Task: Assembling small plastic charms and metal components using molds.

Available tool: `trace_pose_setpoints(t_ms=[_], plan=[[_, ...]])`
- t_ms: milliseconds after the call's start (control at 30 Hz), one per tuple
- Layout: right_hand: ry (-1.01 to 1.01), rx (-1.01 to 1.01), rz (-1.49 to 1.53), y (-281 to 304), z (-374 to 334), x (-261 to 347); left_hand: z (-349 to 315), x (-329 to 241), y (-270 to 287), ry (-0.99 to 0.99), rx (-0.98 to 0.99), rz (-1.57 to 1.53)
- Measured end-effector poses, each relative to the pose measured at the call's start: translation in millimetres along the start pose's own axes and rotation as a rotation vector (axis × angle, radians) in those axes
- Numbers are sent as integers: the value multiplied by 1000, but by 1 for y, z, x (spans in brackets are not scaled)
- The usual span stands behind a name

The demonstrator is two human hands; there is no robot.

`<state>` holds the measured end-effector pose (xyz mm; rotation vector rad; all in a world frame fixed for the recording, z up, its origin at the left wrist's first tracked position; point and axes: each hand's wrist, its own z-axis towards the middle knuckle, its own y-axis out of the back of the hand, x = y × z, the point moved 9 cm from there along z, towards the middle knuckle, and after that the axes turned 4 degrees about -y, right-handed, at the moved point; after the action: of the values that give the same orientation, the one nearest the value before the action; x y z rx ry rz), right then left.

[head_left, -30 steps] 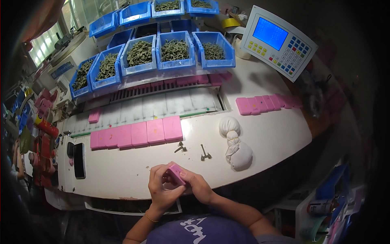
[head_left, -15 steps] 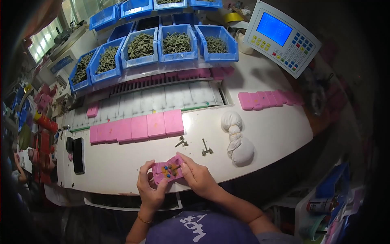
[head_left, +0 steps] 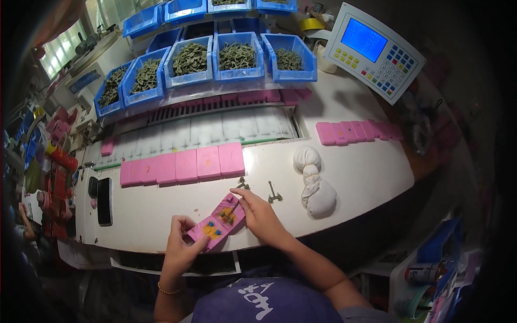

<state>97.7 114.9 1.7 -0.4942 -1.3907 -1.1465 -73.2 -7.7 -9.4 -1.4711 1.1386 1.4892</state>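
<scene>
A pink rubber mould lies spread into two halves between my hands, above the near table edge. My left hand grips the lower-left half, thumb on its inner face, which has an orange stain and blue pegs. My right hand holds the outer edge of the upper-right half, its fingers closed along it. In that half's orange-stained hollow sits a small grey-green branched piece. Just beyond my right hand lie similar loose grey-green pieces, one to the right and another partly behind my fingers.
Closed pink moulds stand in a row ahead, with more at right. A knotted white cloth pouch lies right of my hands, a phone left. Blue bins of grey-green pieces and a keypad screen stand behind.
The mould has opened out wider, its halves now spread apart and turned diagonally. My left hand has moved down and left; my right hand has moved slightly up.
</scene>
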Motion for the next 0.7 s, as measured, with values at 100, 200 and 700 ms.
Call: trace_pose_setpoints(t_ms=[100, 200, 700], plan=[[-79, 85, 80, -9, 7, 4, 9, -3, 1, -8, 156, 137], [-75, 162, 159, -20, 12, 19, 29, 5, -12, 163, 452, 166], [516, 539, -391, -29, 12, 50, 34, -13, -43, 1, 536, 196]])
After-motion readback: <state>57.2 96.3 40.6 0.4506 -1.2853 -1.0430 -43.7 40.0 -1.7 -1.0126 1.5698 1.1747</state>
